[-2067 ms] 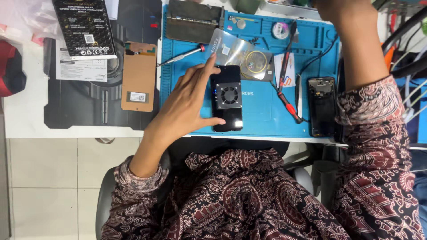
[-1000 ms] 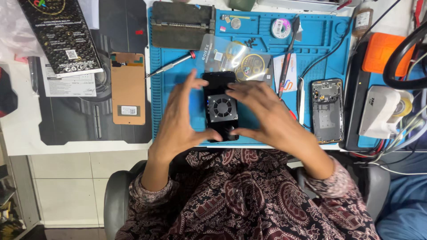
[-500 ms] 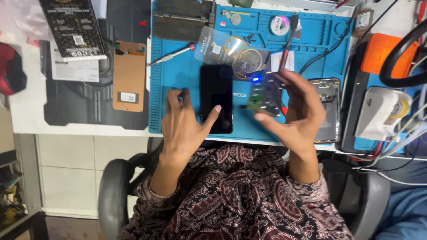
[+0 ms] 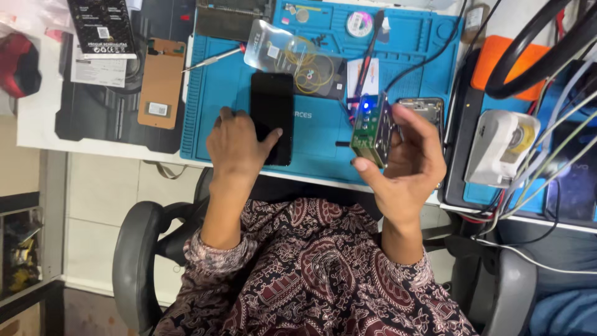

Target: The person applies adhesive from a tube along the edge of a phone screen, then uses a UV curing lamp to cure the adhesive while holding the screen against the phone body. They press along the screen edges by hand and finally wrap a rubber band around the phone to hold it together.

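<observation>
My left hand [image 4: 239, 146] presses flat on a black phone [image 4: 272, 117] on the blue mat [image 4: 211, 93]; my right hand [image 4: 407, 158] pinches what looks like a small lit module [image 4: 372, 130].

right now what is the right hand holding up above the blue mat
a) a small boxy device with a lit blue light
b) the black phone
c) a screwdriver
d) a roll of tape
a: the right hand grips a small boxy device with a blue light glowing at its top, raised off the blue mat, while the black phone lies flat on the mat under the left hand.
</observation>
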